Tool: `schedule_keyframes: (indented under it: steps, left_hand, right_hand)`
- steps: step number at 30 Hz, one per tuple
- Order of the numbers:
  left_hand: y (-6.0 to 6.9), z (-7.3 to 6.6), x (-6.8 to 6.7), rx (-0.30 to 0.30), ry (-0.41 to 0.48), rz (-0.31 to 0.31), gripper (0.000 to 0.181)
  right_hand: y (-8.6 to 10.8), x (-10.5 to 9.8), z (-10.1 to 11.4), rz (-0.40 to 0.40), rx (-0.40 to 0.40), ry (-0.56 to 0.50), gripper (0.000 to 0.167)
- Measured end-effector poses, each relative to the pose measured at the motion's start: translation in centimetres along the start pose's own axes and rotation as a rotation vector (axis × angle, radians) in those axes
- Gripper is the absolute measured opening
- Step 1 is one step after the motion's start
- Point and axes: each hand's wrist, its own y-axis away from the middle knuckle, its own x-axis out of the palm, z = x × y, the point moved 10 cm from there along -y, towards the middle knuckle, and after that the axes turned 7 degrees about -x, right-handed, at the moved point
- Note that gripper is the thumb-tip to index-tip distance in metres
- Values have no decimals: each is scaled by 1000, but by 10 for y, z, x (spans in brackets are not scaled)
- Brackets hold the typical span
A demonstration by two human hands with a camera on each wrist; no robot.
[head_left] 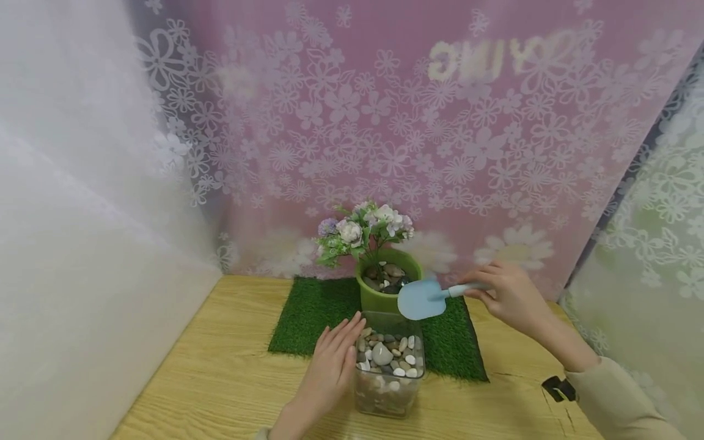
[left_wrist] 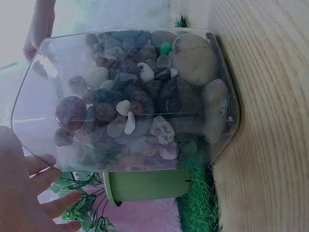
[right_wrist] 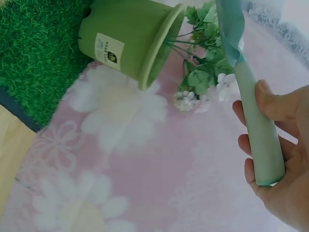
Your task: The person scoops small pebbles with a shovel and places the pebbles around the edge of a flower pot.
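A light-blue hand trowel [head_left: 421, 299] is held by its handle in my right hand [head_left: 508, 296], its blade above the back right of a clear plastic container [head_left: 389, 404]. In the right wrist view, the fingers and thumb wrap around the pale trowel handle [right_wrist: 260, 130]. Pebbles [head_left: 382, 354] in white, grey and brown partly fill the container. My left hand [head_left: 330, 370] rests with straight fingers at the container's left rim. Behind it stands a green flowerpot [head_left: 379, 300] with white and purple flowers [head_left: 363, 229] and some stones inside.
A mat of artificial grass [head_left: 451, 342] lies under the pot on the wooden table [head_left: 220, 366]. A pink flower-patterned curtain [head_left: 357, 140] hangs behind, with pale sheets at the left and right sides. A black clip-like object [head_left: 558, 388] is by the right sleeve.
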Motion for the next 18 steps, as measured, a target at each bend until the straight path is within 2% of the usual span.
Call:
schedule_keyframes:
  steps: [5,9,14,18]
  left_hand:
    - [0,0,0,-1,14,6,47]
    - [0,0,0,-3,19,8,47]
    - [0,-1,-2,6,9,-1,48]
    - [0,-3,-3,9,9,1,48]
  right_hand:
    - [-16,-6,25,20,-123,0,26]
    - [-32,-7,44,43,-186,3,24]
    - [-49,1,65,67,-284,44,25]
    - [-59,13,78,122,-352,81,28]
